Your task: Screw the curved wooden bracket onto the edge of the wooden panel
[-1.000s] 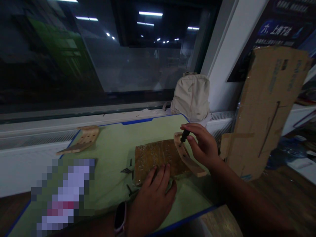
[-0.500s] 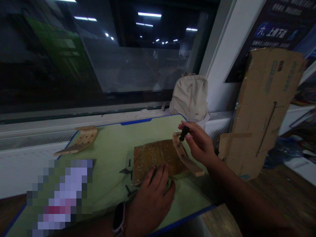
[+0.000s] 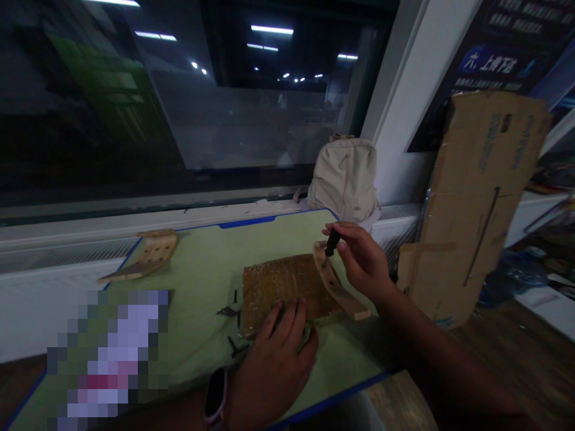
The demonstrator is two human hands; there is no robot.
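Note:
My right hand (image 3: pixel 363 257) grips a black-handled screwdriver (image 3: pixel 333 240), its tip down at a hole in a curved wooden strip (image 3: pixel 339 290). That strip lies along the right edge of a brown wooden board (image 3: pixel 287 278). My left hand (image 3: pixel 281 353) rests with fingers stretched out over the board's near edge. Several dark screws (image 3: pixel 229 311) are scattered on the table just left of the board. Whether a screw sits under the screwdriver tip is too small to tell.
The pale green table (image 3: pixel 202 257) has a blue edge. More curved wooden pieces with holes (image 3: pixel 153 254) lie at its far left corner. A beige backpack (image 3: pixel 345 179) stands by the window, and a tall cardboard sheet (image 3: pixel 480 209) leans at the right. A blurred patch covers the near left.
The screwdriver handle and my right hand have shifted very slightly. My left hand, the board and the screws stay where they were.

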